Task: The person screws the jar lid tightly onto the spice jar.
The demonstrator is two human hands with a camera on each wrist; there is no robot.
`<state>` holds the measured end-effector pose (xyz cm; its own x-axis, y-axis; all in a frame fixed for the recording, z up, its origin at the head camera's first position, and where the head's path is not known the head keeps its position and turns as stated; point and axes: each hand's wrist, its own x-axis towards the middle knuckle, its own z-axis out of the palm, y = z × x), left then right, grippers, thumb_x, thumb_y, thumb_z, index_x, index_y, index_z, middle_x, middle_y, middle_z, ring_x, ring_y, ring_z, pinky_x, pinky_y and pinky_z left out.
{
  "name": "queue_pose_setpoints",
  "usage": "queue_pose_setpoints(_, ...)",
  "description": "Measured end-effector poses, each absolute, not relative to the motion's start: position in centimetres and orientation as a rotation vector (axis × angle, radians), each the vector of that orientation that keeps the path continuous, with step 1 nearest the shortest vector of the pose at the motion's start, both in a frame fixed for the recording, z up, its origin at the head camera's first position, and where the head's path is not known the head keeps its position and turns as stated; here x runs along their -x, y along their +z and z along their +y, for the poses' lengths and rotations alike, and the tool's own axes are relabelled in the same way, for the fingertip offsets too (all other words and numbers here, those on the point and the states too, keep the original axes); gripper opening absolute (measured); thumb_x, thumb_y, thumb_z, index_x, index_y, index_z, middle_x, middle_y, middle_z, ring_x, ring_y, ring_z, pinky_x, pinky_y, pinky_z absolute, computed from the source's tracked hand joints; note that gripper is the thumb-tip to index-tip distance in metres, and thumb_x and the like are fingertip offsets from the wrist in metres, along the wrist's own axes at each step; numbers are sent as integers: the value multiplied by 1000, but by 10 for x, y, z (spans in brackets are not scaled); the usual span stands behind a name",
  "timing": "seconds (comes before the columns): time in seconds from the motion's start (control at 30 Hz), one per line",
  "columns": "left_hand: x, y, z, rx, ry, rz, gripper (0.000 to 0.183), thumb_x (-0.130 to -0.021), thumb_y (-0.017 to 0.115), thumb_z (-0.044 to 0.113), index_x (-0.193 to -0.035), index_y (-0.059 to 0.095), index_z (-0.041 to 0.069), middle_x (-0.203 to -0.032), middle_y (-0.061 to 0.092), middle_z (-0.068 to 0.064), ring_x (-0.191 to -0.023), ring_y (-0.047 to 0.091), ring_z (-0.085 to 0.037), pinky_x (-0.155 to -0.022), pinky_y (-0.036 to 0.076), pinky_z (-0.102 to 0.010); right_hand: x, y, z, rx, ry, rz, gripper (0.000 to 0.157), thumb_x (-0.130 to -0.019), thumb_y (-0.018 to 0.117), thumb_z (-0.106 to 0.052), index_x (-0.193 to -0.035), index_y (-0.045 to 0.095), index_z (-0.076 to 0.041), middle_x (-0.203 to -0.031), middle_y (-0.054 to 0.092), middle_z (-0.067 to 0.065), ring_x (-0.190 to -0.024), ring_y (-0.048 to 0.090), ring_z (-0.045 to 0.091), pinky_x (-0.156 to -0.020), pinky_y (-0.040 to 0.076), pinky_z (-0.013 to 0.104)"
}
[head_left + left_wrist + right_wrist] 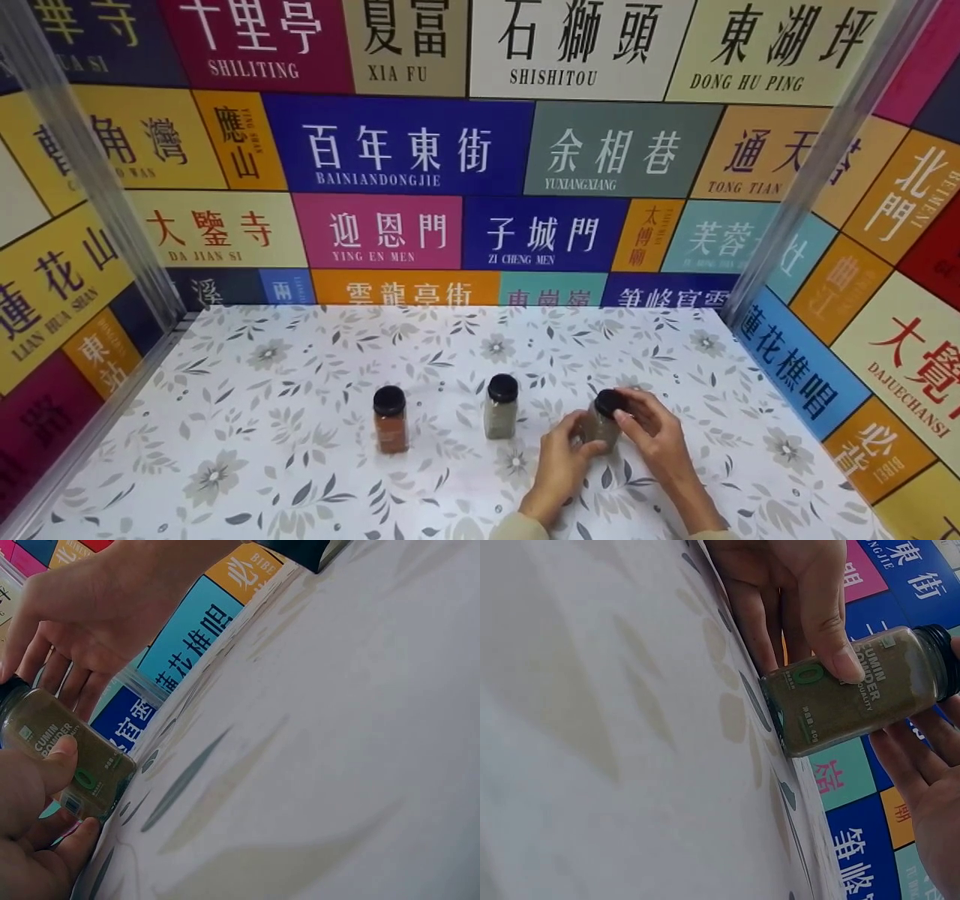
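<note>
A clear jar of cumin powder [601, 432] stands on the table in front of me, its label readable in both wrist views. My left hand [559, 459] grips the jar's body low down, and the left thumb [61, 763] lies across the label. On the other side, my right hand [661, 436] has thumb and fingers around the black cap [607, 403]. The cap sits on the jar; whether it is loose I cannot tell. To the left stand a jar of grey-green powder [500, 420] and a jar of reddish-brown powder [391, 433], both upright and black-capped.
The table [315, 465] has a white cloth with grey leaves and flowers. Panels of coloured place-name signs [397, 142] rise behind it and at both sides. Clear posts [795, 157] stand at the back corners.
</note>
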<state>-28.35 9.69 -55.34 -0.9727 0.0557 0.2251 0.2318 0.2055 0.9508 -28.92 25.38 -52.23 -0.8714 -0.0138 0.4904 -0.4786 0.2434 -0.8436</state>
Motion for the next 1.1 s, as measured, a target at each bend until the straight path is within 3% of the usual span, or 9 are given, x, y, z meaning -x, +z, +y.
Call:
queue_pose_setpoints(0.37, 283, -552, 98, 285, -1880, -2301, 46, -82, 79, 17, -124, 66, 4, -122, 72, -16, -115, 69, -32, -101, 56, -35, 289, -522, 254, -441, 1684, -2134, 33, -95, 58, 4, -127, 62, 6, -124, 67, 4, -115, 63, -3, -98, 50, 9)
queue_pose_setpoints(0.6, 283, -555, 97, 298, -1919, -2295, 47, -82, 79, 15, -125, 65, 2, -124, 70, -19, -118, 67, -34, -101, 56, -34, 290, -524, 254, -416, 1698, -2141, 32, -92, 61, 6, -125, 62, 7, -119, 68, -4, -111, 66, -2, -95, 53, 12)
queue_pose_setpoints(0.83, 283, -556, 97, 307, -1886, -2302, 46, -82, 79, 18, -123, 66, 4, -121, 72, -16, -116, 69, -31, -102, 56, -35, 289, -524, 255, -409, 1704, -2153, 34, -94, 60, 4, -128, 62, 4, -124, 66, 3, -114, 64, -2, -96, 52, 11)
queue_pose_setpoints(1.1, 281, -553, 96, 304, -1881, -2280, 46, -81, 80, 17, -123, 66, 3, -121, 72, -16, -116, 69, -32, -102, 56, -37, 289, -523, 254, -432, 1695, -2136, 31, -93, 61, 5, -124, 62, 8, -119, 68, -3, -111, 65, -2, -92, 54, 11)
